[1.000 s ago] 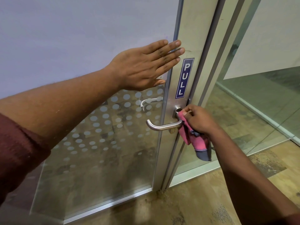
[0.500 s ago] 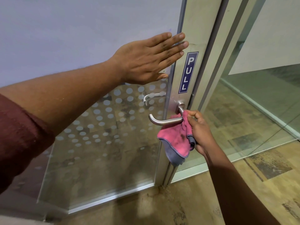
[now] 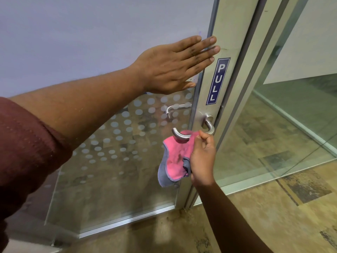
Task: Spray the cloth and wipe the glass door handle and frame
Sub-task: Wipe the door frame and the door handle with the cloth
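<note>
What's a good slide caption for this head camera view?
Right hand wipes the door handle with a pink cloth; left hand braces the glass door.

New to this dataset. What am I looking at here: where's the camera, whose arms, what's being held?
There is no robot here: a person wears one wide-angle camera on the head, looking forward and down, so the two arms are the wearer's own. There is only this one view.

The left hand lies flat with straight fingers against the frosted glass door, its fingertips reaching the metal door frame. It holds nothing.

The right hand grips a pink cloth with a grey edge and brings it up to the lever door handle; the cloth sits behind and under the lever. Above the handle is a blue PULL sign.

Beyond the door are more glass panels and a tiled floor.
</note>
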Demonstrator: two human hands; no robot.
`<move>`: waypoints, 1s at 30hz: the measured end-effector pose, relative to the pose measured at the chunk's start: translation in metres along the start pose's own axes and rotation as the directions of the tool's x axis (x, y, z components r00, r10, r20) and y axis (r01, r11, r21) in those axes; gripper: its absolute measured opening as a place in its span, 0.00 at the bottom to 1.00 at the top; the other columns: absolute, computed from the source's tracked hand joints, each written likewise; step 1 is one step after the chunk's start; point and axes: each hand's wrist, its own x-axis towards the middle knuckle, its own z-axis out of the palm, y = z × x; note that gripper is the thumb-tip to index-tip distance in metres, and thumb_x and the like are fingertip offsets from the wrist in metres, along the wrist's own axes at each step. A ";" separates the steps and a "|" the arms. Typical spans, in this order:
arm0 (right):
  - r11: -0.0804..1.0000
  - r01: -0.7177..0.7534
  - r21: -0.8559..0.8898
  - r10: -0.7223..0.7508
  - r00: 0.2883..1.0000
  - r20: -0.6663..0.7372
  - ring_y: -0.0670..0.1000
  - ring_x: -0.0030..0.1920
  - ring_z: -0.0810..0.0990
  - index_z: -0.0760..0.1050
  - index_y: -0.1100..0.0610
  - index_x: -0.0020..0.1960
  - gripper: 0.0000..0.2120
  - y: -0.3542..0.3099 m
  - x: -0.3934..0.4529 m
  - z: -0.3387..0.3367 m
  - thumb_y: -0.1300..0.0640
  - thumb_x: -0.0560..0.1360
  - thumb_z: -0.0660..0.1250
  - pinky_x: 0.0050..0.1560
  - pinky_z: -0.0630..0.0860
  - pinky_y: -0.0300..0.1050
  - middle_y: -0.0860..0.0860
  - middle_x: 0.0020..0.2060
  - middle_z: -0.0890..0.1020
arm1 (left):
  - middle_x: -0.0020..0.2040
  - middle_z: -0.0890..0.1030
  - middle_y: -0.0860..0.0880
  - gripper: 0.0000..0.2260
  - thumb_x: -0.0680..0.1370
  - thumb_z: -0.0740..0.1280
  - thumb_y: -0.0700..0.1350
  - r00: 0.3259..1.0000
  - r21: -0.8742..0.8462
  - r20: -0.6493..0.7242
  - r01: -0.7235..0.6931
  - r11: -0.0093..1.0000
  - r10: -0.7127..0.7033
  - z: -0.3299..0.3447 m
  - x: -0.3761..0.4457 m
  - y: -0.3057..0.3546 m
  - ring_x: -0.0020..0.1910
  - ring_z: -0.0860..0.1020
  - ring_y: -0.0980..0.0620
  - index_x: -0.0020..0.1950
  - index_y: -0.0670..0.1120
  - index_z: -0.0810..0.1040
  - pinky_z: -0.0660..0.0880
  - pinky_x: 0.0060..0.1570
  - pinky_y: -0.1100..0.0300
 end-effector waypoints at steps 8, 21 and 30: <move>0.995 -0.020 -0.095 0.019 1.000 -0.010 0.54 0.56 0.83 0.76 0.51 0.54 0.08 -0.001 -0.012 0.014 0.62 0.82 0.61 0.65 0.76 0.58 0.55 0.53 0.84 | 0.83 0.49 0.36 0.31 0.86 0.38 0.57 1.000 -0.012 -0.014 -0.013 1.000 0.013 0.001 0.000 -0.001 0.83 0.48 0.39 0.83 0.37 0.44 0.50 0.82 0.44; 0.138 0.558 -0.818 0.164 0.802 0.575 0.56 0.40 0.82 0.84 0.56 0.43 0.09 -0.157 0.038 0.014 0.50 0.73 0.70 0.41 0.75 0.47 0.55 0.36 0.83 | 0.84 0.48 0.36 0.31 0.87 0.41 0.57 1.000 0.009 -0.004 -0.009 1.000 0.009 0.001 0.000 -0.001 0.83 0.47 0.39 0.83 0.37 0.43 0.49 0.82 0.44; -0.284 0.732 -0.619 0.288 0.681 0.673 0.57 0.45 0.80 0.81 0.56 0.51 0.10 -0.107 0.018 0.078 0.57 0.71 0.72 0.46 0.81 0.52 0.53 0.45 0.81 | 0.84 0.48 0.36 0.31 0.87 0.39 0.56 1.000 0.031 -0.022 -0.014 0.999 0.015 0.003 -0.001 0.000 0.83 0.47 0.40 0.82 0.37 0.43 0.50 0.82 0.45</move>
